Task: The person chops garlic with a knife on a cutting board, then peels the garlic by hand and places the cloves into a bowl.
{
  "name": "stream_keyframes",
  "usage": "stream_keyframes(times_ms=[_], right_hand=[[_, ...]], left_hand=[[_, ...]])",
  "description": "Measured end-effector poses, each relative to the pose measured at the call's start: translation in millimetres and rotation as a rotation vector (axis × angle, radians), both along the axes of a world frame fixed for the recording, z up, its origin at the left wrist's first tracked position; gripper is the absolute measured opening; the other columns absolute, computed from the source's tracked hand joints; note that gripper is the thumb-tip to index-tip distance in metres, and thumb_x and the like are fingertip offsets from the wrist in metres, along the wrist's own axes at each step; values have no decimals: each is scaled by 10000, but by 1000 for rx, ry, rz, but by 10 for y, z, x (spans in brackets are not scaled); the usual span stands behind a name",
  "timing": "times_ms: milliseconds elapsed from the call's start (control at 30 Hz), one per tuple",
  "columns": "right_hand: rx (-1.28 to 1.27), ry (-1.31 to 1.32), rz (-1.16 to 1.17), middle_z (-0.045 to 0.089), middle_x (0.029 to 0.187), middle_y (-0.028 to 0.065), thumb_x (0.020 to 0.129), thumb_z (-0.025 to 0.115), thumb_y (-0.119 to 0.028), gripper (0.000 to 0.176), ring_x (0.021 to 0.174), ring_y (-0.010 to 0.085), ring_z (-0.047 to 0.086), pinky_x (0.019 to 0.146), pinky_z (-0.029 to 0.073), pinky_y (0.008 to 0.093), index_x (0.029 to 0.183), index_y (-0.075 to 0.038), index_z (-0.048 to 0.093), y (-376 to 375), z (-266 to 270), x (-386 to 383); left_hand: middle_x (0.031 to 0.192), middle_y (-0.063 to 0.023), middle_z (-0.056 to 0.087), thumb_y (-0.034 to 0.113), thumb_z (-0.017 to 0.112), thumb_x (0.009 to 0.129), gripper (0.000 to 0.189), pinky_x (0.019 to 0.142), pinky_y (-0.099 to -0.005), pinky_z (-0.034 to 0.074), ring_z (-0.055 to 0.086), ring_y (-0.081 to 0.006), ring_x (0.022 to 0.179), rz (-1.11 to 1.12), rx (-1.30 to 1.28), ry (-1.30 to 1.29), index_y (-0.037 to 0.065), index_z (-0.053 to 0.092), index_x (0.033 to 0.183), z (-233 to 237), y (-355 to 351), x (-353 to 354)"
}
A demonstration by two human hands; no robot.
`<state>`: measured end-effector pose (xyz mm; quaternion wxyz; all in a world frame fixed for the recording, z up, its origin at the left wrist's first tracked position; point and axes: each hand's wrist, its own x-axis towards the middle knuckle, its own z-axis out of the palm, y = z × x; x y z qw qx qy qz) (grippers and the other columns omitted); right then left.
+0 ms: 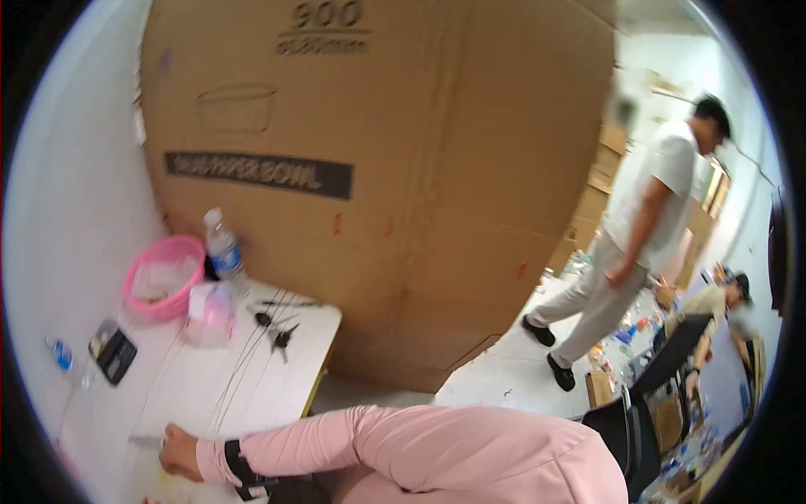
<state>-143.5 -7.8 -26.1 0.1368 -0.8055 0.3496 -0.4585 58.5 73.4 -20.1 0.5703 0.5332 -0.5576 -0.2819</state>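
Note:
My right hand [180, 452], at the end of a pink sleeve with a black band near the wrist, is low at the left over the white table [197, 382]. Its fingers are closed around a thin grey object [147, 440] that sticks out to the left; what it is cannot be made out. Beyond the hand lie a black device [113, 351] and thin cords. Dark keys or small tools [283, 338] rest near the table's right edge. My left hand is out of view.
A pink basket [165, 277], a water bottle [224, 246] and a pink-and-white packet [211, 315] stand at the table's back. Behind rises a large cardboard box [378, 168]. At right are a walking person [646, 202], a bending person [709, 307] and black chairs [642, 428].

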Motion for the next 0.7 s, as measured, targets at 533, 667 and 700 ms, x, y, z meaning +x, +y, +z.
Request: stream_keyframes(times_ms=[533,667,700], right_hand=[[247,-189,405,643,897,67,817,726,-127,241,755,189,579,685,471,293,1021,-36,637,-109,225,32],[219,-202,469,659,936,57,809,725,-80,299,803,154,580,711,462,281,1092,-52,633,-4,229,7],[207,-197,474,659,941,51,807,721,-61,322,813,160,581,718,464,282,1113,-49,623,5,225,10]], left_hand=[[1143,-89,605,-113,589,862,352,904,-275,483,621,-192,1042,-85,6,291,-16,545,1198,-4,-82,-86],[1132,-89,605,-116,567,877,335,895,-268,488,623,-184,1033,-214,12,355,-26,545,1199,78,-60,-127],[1132,-89,605,-116,567,877,335,895,-268,488,623,-184,1033,-212,19,353,-26,545,1199,63,-64,-124]])
